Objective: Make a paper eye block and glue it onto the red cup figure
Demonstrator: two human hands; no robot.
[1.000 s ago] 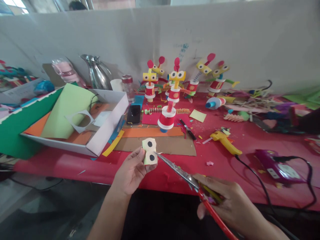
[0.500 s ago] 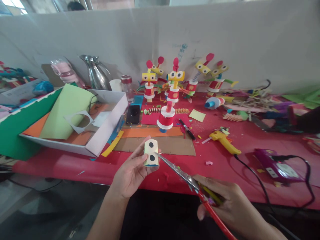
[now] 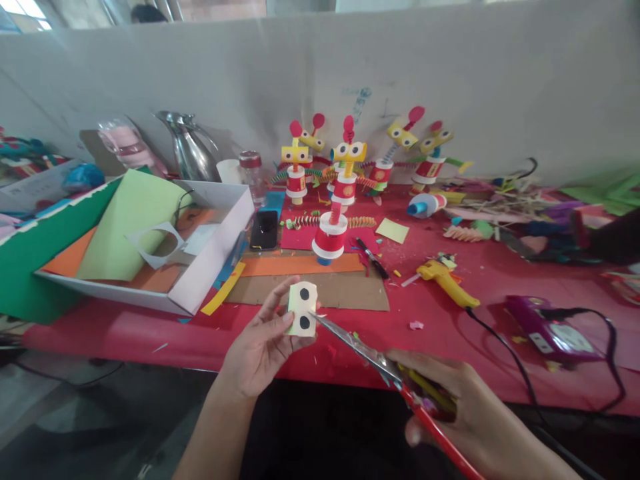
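A small pale-yellow piece of paper [image 3: 303, 309] with two black dots is pinched in my left hand [image 3: 264, 340], thumb on its left edge. My right hand [image 3: 445, 400] is closed round the handles of a pair of scissors [image 3: 365, 350], which have one red handle showing. The blade tips touch or nearly touch the paper's right edge, between the two dots. Beyond my hands, a red-and-white paper-cup figure [image 3: 331, 235] with folded-paper arms and no head lies over an orange strip [image 3: 300, 264] and brown cardboard [image 3: 345, 293].
Several finished cup figures [image 3: 345, 167] stand along the grey partition. A white box [image 3: 210, 267] of coloured paper is at left, near a steel jug [image 3: 193, 150]. To the right lie a yellow glue gun [image 3: 447, 281], a purple corded box [image 3: 555, 330] and paper scraps.
The paper in my left hand has turned slightly, so its blue lower edge no longer shows. The scissors stay at its right edge. The whole view has shifted a little.
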